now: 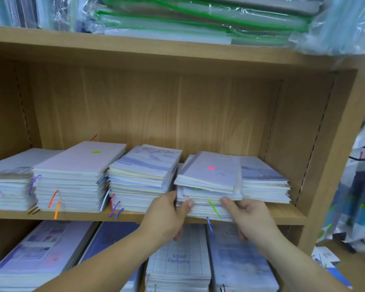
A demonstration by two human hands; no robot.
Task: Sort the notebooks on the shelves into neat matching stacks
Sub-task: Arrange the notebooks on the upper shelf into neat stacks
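Observation:
Several stacks of pale notebooks with coloured ribbon markers lie on the middle wooden shelf [282, 213]. My left hand [167, 216] and my right hand [247, 216] grip the front of one uneven stack [207, 199], thumbs on its page edges, fingers under its overhanging bottom. The top notebook [213, 169] of that stack carries a pink tag and lies askew. To the left stand a mountain-cover stack [143, 178] and a taller white stack [72, 175] with a green tag. A lower stack [263, 182] lies to the right, against the gripped one.
The shelf below holds more notebook stacks, one printed "Good Fortune" [178, 260]. The top shelf carries plastic-wrapped green folders [198, 20]. The shelf's right wall [325, 144] leaves a gap beside the rightmost stack. Plastic bags [360, 197] hang at the far right.

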